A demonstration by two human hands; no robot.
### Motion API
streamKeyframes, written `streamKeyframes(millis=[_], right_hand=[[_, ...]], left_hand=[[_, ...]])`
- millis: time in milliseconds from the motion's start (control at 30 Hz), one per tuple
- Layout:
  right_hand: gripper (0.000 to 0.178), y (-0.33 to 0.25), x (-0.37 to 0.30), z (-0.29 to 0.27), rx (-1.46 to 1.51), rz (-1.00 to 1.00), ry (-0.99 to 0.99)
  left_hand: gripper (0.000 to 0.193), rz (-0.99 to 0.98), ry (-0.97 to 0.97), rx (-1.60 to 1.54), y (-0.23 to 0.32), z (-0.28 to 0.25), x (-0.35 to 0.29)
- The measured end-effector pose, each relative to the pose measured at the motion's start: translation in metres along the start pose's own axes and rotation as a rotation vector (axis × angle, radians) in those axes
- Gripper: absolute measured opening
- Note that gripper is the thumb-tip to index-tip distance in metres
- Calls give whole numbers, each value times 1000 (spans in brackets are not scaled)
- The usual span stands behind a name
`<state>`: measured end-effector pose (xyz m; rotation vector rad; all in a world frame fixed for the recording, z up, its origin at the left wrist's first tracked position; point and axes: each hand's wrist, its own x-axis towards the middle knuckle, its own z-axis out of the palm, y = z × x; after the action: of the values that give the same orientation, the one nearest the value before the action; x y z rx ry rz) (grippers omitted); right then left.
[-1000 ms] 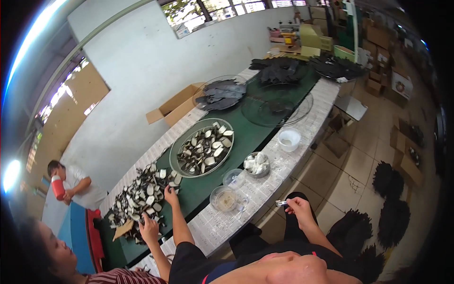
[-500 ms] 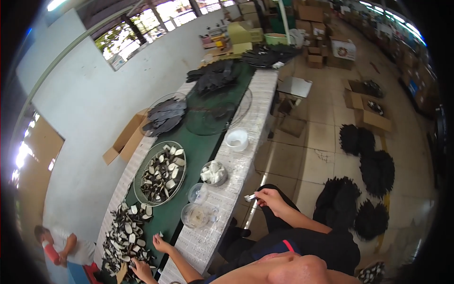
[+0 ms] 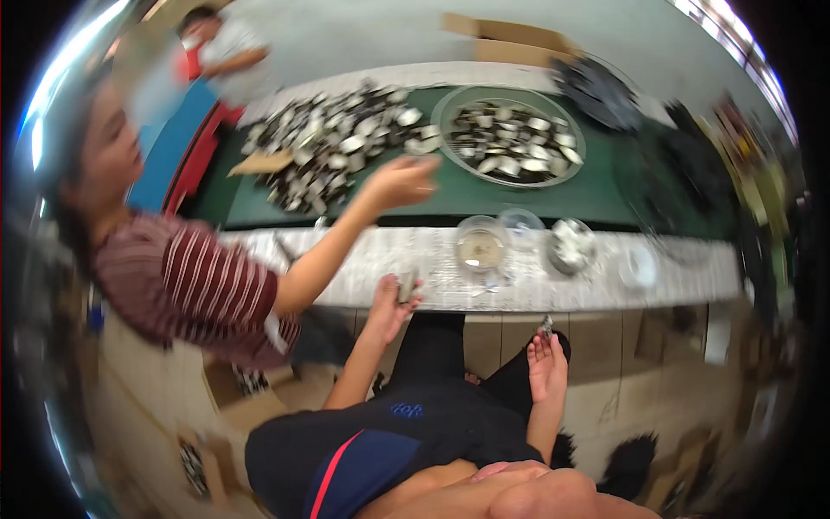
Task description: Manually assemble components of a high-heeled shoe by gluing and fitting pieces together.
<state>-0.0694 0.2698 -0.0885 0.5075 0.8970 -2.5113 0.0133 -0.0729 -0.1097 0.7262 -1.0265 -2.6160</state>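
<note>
In the head view, facing a long table point(image 3: 596, 190), green down its middle, with a pale printed covering point(image 3: 380, 264) along the near edge. Clasping a greyish piece point(image 3: 405, 287) in the left hand point(image 3: 391, 310), with palm turned up and fingers curling around it, by the table's near edge. Holding a small silvery thing point(image 3: 547, 326) at the fingertips of the right hand point(image 3: 546, 368), palm up, near a dark-clad knee point(image 3: 564, 346), well apart from the left hand. Being unable to make out its exact shape.

On the near covering, from left to right, seeing a clear tub point(image 3: 461, 251), a shallower clear dish point(image 3: 521, 221) just beside it, a bowl of white lumps point(image 3: 571, 246) and a whitish bowl point(image 3: 638, 268). Farther back on the green, seeing a big heap of black-and-white pieces point(image 3: 320, 147) with a cardboard scrap point(image 3: 261, 163) at its left, then a round mesh basket point(image 3: 519, 183) holding similar pieces. At the left, facing a co-worker in a striped top point(image 3: 216, 277), holding a blurred forearm out over the table.
</note>
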Motion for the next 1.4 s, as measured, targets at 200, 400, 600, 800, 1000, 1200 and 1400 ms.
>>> streamKeyframes(millis=[200,400,600,800,1000,1200,1400], right_hand=[[23,10,9,17,-101,59,-60],[22,3,10,40,-243,-12,-131],[28,-1,-1,33,-344,-35,-198],[34,-27,37,-15,-234,149,-668],[29,-10,84,4,-78,532,-693],[27,-21,111,-2,-88,678,-884],[17,17,-28,63,-263,91,-730]], left_hand=[[24,-137,-71,-202,-36,18,-46],[37,-253,-226,16,-30,35,-58],[32,-218,-360,-26,-33,31,-58],[36,65,-358,-81,-28,16,-88],[45,301,-68,-118,-42,-25,-161],[41,266,-104,7,-35,-13,-165],[44,7,-132,323,-32,3,-120]])
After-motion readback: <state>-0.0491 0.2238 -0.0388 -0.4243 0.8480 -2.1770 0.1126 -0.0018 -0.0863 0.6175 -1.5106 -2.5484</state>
